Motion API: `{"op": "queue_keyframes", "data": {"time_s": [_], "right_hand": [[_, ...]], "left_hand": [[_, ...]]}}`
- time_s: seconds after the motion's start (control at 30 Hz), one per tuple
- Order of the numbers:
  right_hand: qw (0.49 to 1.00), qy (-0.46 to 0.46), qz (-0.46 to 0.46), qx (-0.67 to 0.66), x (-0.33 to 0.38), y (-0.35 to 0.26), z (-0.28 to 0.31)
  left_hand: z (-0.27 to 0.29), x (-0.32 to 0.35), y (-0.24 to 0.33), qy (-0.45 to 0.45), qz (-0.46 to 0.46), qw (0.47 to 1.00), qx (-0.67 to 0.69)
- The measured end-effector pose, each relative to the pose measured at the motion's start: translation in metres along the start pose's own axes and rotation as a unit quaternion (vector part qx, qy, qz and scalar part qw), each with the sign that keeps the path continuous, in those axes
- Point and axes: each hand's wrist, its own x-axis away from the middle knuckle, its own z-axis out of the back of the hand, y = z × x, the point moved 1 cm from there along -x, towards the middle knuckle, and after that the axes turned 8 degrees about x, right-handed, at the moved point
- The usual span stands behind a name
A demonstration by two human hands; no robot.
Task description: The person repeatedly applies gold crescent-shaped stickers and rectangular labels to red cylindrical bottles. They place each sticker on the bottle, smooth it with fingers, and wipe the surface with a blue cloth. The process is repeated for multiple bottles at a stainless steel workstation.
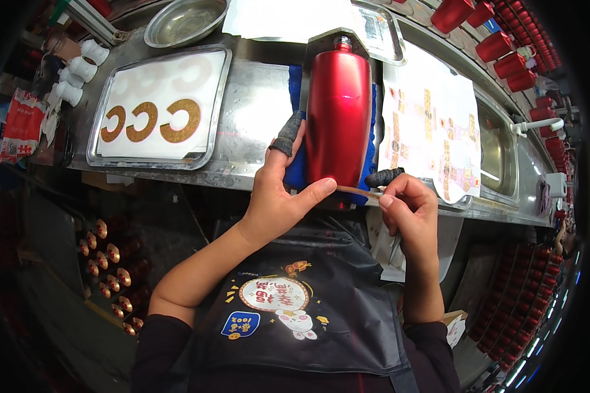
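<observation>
A glossy red bottle (pixel 338 118) with a dark threaded neck lies on a blue cloth (pixel 296 171), its base towards me. My left hand (pixel 278 187) grips the bottle's left side, fingertips wrapped in dark tape. Its thumb presses one end of a thin gold-brown strip (pixel 359 191) at the base edge. The strip's other end is pinched between thumb and finger of my right hand (pixel 410 213), whose taped index finger points towards the bottle. A slim pointed tool (pixel 394 249) sticks out below the right palm; how it is held is partly hidden.
A metal tray (pixel 224 85) at left carries white sheets with gold C-shaped decals (pixel 180 121). A patterned decal sheet (pixel 432 131) lies right of the bottle, before a sink (pixel 498 157). A metal basin (pixel 185 23) stands far left. Red bottles (pixel 518 308) are racked at lower right.
</observation>
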Motion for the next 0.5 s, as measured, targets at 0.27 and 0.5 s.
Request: {"op": "queue_keyframes", "data": {"time_s": [0.27, 0.5], "right_hand": [[1.0, 0.005, 0.008, -0.006, -0.0056, 0.0031, 0.0042], [1.0, 0.007, 0.012, -0.001, -0.0059, 0.0013, 0.0051]], "left_hand": [[-0.0038, -0.003, 0.0032, -0.024, 0.054, 0.995, 0.076], [0.0017, -0.0007, -0.0005, -0.017, 0.115, 0.974, 0.196]]}}
